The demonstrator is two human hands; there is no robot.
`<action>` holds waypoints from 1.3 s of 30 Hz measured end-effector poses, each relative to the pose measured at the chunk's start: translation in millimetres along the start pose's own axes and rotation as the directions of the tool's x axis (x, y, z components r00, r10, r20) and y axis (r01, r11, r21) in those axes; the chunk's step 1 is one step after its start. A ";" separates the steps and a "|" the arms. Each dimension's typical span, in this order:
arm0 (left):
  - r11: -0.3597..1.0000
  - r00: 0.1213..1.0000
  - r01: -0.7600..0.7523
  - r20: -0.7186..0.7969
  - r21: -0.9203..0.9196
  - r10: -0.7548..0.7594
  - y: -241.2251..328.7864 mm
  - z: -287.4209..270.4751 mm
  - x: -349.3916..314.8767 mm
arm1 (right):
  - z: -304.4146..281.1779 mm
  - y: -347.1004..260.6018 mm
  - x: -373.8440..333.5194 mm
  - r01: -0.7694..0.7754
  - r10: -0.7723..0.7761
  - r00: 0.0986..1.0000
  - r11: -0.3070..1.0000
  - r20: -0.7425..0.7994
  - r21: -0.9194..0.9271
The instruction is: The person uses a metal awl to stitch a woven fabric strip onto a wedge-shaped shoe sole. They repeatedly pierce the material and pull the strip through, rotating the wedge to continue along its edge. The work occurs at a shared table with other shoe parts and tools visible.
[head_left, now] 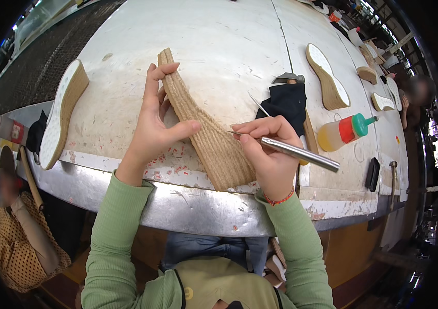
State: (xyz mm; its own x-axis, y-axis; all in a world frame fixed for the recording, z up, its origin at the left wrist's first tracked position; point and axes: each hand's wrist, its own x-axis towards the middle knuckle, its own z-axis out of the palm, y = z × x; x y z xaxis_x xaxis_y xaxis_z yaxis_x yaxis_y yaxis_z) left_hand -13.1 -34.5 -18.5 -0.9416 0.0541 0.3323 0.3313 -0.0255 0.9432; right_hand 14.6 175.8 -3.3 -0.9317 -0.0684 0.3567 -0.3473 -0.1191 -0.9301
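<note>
- While the left hand (154, 121) pins the wedge sole (203, 129) on edge against the table (219, 41), thumb on the near side and fingers spread over the far side, the only thing keeping it upright is that pinch. If the thumb slides on the rope wrap, I'd guess the sole flops flat.
- Sole sits dead centre, running from 12 o'clock down to about 5 o'clock, its thick heel end right at the table's metal lip. Feels like one hard shove could push it off into the lap.
- Right hand (270, 154) has its fingers pressed together around a thin metal tool (301, 153), tip touching the rope at the sole's 3 o'clock side. The left thumb is just beside that tip, so a skid probably means a poked thumb.
- Digging too hard could snag or fray a rope strand, I reckon.
- Glue bottle (343, 132) lies on its side at 3 o'clock, near the right wrist; an elbow swing could roll it. Can't tell if the cap is tight.
- Another sole (62, 113) hangs over the edge at 9 o'clock, looks easy to bump.
</note>
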 end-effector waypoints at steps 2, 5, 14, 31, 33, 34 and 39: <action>0.938 0.988 -0.127 -0.047 0.324 0.150 0.3 4.0 -4.2 | 2.4 -0.5 -2.2 0.064 -0.065 0.998 0.993 -0.005 -0.095; 0.795 0.952 -0.264 0.013 0.547 0.307 4.9 13.0 -10.0 | 2.5 -3.0 -5.3 0.121 -0.101 0.990 0.970 0.102 -0.211; 0.625 0.959 -0.253 0.108 0.739 0.260 16.8 28.3 -21.3 | 0.6 -0.8 -11.6 0.172 -0.134 0.979 0.950 0.156 -0.261; 0.651 0.969 -0.232 0.112 0.723 0.220 10.2 33.7 -23.0 | 8.0 1.7 -11.5 -0.034 0.034 0.999 0.994 0.000 -0.102; 0.650 0.970 -0.229 0.114 0.725 0.215 9.4 33.3 -23.6 | 6.1 2.8 -11.9 -0.101 0.101 0.995 0.995 0.000 -0.016; 0.652 0.970 -0.229 0.113 0.723 0.215 9.5 33.8 -23.8 | 5.3 2.6 -12.0 -0.100 0.100 0.995 0.995 -0.008 0.023; 0.662 0.976 -0.204 0.100 0.722 0.191 12.1 35.1 -23.2 | 0.5 -0.8 -2.7 -0.033 0.032 0.998 0.999 0.048 0.022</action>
State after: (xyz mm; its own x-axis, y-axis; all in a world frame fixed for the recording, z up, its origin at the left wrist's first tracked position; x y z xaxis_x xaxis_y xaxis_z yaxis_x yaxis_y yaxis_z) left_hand 14.8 -1.0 -14.5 -0.8501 0.1480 0.5054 0.4540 0.6923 0.5608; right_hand 17.4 175.6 -3.4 -0.9364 -0.1193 0.3301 -0.3136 -0.1381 -0.9394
